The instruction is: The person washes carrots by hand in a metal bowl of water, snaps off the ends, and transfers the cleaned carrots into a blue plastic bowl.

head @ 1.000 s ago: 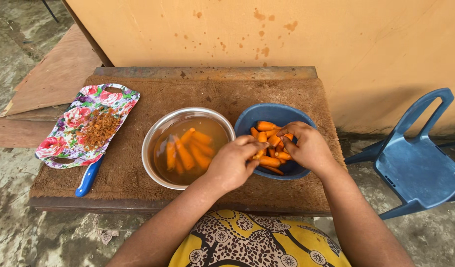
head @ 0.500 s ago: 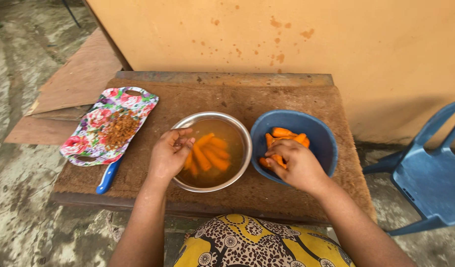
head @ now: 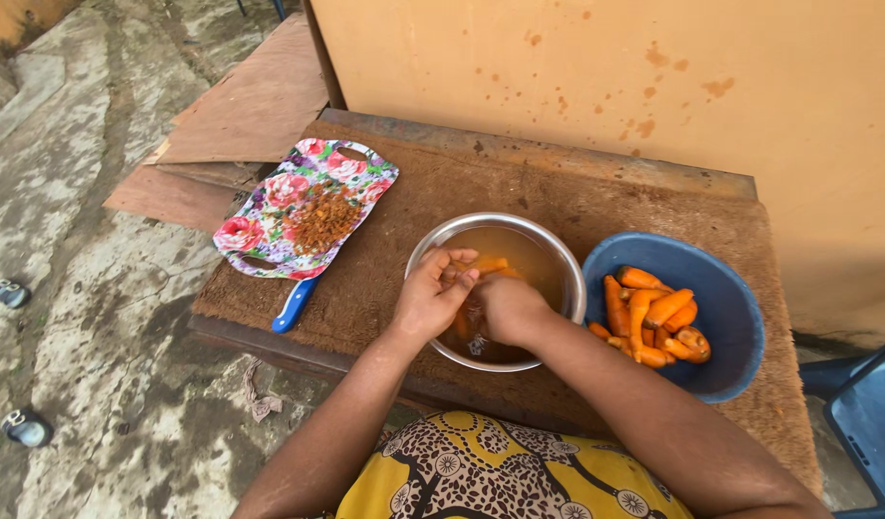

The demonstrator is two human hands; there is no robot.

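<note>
Both hands now meet in steel bowl [head: 496, 288] | left hand [head: 433, 300] and right hand [head: 505, 309] curled around submerged carrot [head: 491, 265], apparently rinsing it | blue bowl of carrots [head: 678, 327] at 3 o'clock

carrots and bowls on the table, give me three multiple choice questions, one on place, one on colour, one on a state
1. Where are both hands?
A. over the floral board
B. in the steel bowl of water
C. in the blue bowl

2. What colour is the knife handle beside the floral board?
A. blue
B. red
C. black

3. What state is the water in the steel bowl?
A. clear
B. frozen
C. murky brown

Answers:
1. B: the left hand and right hand meet inside the steel bowl, among the carrots in water, not in the blue bowl.
2. A: the knife handle sticking out from under the floral board is blue.
3. C: the water looks cloudy brown, hiding the bowl's bottom.
</note>
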